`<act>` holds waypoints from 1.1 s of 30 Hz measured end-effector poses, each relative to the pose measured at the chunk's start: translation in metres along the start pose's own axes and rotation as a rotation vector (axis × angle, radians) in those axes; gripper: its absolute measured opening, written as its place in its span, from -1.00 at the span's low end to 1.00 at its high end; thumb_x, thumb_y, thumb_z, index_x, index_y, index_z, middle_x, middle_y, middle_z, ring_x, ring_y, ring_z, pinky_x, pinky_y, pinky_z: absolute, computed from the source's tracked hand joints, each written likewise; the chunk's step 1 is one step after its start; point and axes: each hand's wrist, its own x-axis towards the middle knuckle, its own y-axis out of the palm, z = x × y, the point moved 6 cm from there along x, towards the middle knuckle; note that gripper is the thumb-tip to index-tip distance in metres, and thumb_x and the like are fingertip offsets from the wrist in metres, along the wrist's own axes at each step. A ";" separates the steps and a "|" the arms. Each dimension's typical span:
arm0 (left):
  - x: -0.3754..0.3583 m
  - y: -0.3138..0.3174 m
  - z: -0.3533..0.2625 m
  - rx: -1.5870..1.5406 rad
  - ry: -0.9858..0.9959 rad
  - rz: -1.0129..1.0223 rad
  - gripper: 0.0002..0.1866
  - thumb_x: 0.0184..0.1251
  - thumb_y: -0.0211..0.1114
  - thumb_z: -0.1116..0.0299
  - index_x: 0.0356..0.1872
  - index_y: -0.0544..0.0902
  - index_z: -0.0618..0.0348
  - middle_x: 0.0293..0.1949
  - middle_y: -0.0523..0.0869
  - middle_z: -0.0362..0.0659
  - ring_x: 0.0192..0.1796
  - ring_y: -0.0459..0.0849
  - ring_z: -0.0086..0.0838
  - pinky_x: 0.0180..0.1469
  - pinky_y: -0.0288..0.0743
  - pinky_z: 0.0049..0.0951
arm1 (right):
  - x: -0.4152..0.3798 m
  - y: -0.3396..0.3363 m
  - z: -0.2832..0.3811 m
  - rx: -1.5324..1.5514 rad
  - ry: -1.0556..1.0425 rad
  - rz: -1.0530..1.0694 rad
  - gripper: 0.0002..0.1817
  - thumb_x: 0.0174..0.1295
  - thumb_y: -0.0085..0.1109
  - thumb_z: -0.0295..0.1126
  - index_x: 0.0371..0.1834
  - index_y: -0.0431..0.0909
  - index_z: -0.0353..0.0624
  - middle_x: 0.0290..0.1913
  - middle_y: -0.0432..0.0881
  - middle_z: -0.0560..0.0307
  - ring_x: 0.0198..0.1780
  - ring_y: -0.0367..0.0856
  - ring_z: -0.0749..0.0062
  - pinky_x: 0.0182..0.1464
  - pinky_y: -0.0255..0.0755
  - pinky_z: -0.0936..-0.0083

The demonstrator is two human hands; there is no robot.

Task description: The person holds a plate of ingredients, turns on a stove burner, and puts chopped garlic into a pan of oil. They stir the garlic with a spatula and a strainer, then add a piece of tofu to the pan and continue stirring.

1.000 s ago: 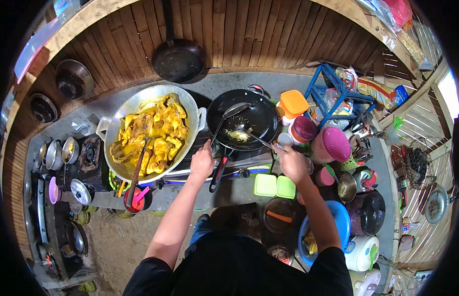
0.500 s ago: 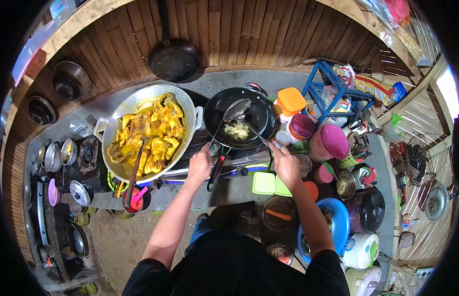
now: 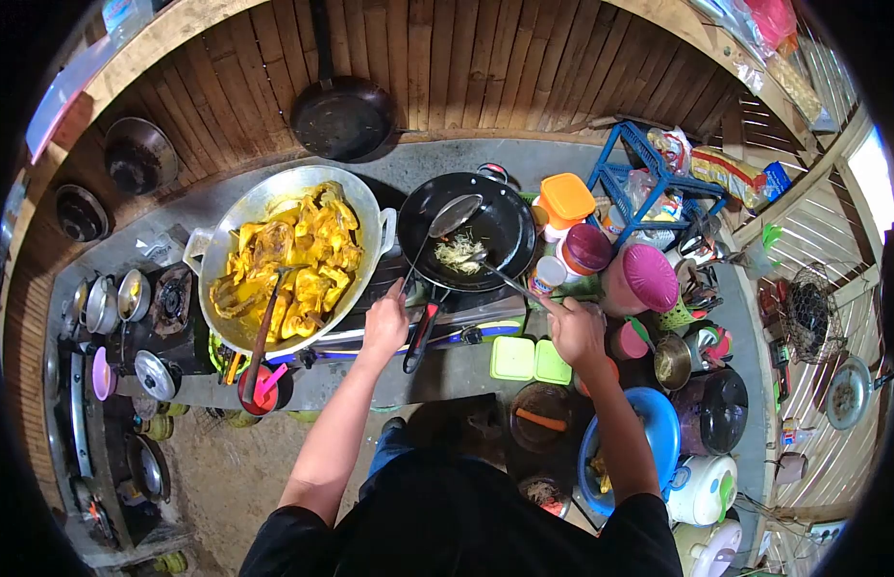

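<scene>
A black wok (image 3: pixel 512 229) holds a small heap of pale shredded food (image 3: pixel 459 255) at its near side, with a dark sheen of liquid around it. My left hand (image 3: pixel 385 322) is closed round the handle of a metal skimmer (image 3: pixel 457 213), whose broad head hangs over the wok just beyond the shreds. In my right hand (image 3: pixel 574 329) is the long handle of a metal spatula (image 3: pixel 505 278); its tip lies at the right side of the heap, partly hidden by shreds. The wok's black handle (image 3: pixel 423 337) points toward me between my arms.
Left of the wok, a large metal pan (image 3: pixel 209 279) is full of yellow chicken pieces with a wooden-handled utensil (image 3: pixel 266 332) in it. Tubs and jars, including an orange-lidded one (image 3: pixel 567 197), crowd the right side. Green-lidded boxes (image 3: pixel 513 358) and a blue basin (image 3: pixel 663 413) stand nearer me.
My right hand has moved right and toward me, drawing the spatula's tip to the heap's right side. The skimmer's head has shifted slightly left, and the shreds look more bunched.
</scene>
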 end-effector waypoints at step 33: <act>0.010 -0.005 -0.008 0.009 -0.035 0.020 -0.58 0.45 0.05 0.41 0.29 0.47 0.21 -0.17 0.69 0.31 -0.08 0.67 0.18 -0.03 0.55 0.10 | 0.034 0.019 0.007 0.074 -0.014 -0.132 -0.60 0.25 0.14 -0.41 0.17 0.61 -0.03 -0.16 0.64 -0.10 -0.31 0.71 -0.06 -0.23 0.60 0.09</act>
